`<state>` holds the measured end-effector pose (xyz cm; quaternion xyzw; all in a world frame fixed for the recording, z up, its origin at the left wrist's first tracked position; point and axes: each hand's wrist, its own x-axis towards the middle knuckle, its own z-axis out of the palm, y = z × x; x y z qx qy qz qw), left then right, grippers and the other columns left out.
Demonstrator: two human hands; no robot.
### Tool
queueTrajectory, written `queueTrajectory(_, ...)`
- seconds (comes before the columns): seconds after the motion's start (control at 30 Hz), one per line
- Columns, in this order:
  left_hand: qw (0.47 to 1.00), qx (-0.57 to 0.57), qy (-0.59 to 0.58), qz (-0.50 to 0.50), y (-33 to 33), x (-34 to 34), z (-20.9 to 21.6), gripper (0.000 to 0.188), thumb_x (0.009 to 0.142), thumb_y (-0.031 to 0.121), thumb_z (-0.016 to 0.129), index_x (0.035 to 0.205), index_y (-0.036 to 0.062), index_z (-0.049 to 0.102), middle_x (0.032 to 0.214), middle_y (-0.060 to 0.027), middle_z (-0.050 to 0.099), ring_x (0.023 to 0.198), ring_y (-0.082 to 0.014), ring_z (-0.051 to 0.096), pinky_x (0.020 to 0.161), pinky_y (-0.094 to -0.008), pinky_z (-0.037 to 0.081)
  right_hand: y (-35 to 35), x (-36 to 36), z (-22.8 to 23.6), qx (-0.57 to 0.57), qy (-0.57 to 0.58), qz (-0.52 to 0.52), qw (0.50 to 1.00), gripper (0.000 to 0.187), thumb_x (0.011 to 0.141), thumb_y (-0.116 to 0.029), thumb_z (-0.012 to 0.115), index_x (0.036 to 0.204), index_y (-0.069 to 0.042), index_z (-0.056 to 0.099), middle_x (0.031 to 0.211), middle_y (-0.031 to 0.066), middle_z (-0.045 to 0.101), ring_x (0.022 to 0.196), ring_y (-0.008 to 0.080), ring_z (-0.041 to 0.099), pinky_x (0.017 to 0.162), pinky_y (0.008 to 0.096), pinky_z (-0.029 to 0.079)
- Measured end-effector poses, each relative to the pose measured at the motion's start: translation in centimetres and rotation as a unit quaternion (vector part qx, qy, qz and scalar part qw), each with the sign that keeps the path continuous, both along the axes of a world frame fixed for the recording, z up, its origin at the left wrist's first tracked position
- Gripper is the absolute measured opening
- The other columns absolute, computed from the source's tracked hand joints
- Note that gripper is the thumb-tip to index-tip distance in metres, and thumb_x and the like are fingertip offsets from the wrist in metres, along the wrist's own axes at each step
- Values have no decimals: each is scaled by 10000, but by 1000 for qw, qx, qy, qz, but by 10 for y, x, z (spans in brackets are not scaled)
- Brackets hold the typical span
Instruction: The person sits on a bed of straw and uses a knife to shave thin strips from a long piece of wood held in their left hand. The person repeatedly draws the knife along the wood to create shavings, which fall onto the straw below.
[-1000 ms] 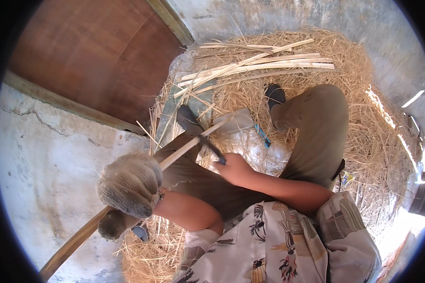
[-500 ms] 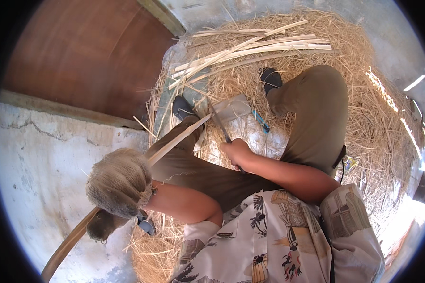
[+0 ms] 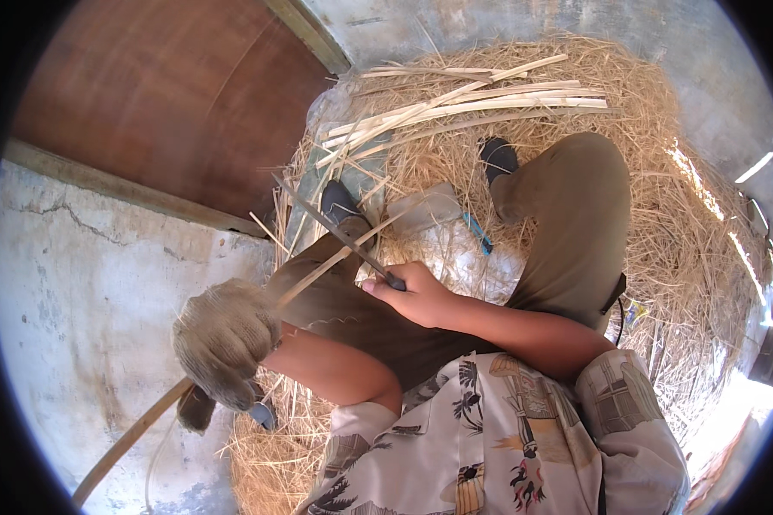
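My left hand (image 3: 225, 342), in a thick greyish knit glove, is wrapped round a long bamboo strip (image 3: 326, 266). One end of the strip runs down to the lower left past the glove; the other slants up over my left shin. My bare right hand (image 3: 410, 293) grips the dark handle of a knife (image 3: 331, 225). The long grey blade points up and left and crosses over the strip; whether it touches the wood I cannot tell.
Several pale split strips (image 3: 455, 105) lie on a heap of shavings (image 3: 661, 223) beyond my feet. A blue cutter (image 3: 478, 233) lies between my legs beside a greyish flat block (image 3: 425, 209). At left stand a cracked whitewashed wall (image 3: 86, 283) and a brown panel (image 3: 180, 112).
My right hand has moved slightly left and down, and the knife has swung left across the strip. The strip now shows its narrow edge. The gloved hand has shifted slightly right.
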<state>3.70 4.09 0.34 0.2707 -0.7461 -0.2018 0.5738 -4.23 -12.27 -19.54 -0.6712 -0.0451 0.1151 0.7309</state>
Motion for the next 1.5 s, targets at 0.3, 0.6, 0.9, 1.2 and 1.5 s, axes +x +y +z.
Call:
queueTrajectory(0.3,998,10,34,46,10,0,-1,515,823,538,769,526,168,570,482,35,503,356,-81,461,344,-225,376,2,2,-7,6,196,75,978,405,957,-349,624,744,-5,638,536,30,508,516,97,462,525,321,393)
queueTrajectory(0.6,1000,23,-1,4,-4,4,2,526,843,548,740,578,108,626,500,15,516,390,-94,489,358,-228,384,3,2,-28,126,192,88,969,331,952,-296,635,736,-52,582,573,-20,497,551,76,451,534,295,375)
queueTrajectory(0.9,990,-13,85,113,-2,-14,-8,626,860,559,726,483,163,420,456,49,434,354,-77,432,323,-211,373,8,-8,-12,88,-39,-35,995,314,940,-292,642,753,-47,585,608,15,515,632,93,484,585,332,408)
queueTrajectory(1.2,995,5,25,101,-4,-7,-2,627,862,623,683,567,74,614,487,8,509,408,-128,511,380,-248,416,13,-3,-14,61,49,-33,996,358,888,-337,670,731,-18,630,617,75,588,624,180,581,618,369,446)
queueTrajectory(1.5,983,-32,82,158,-1,-15,-11,619,854,585,702,490,139,476,437,45,431,334,-98,452,315,-240,354,1,-3,-3,58,205,39,976,342,931,-284,632,746,3,607,549,48,534,505,150,546,516,346,434)
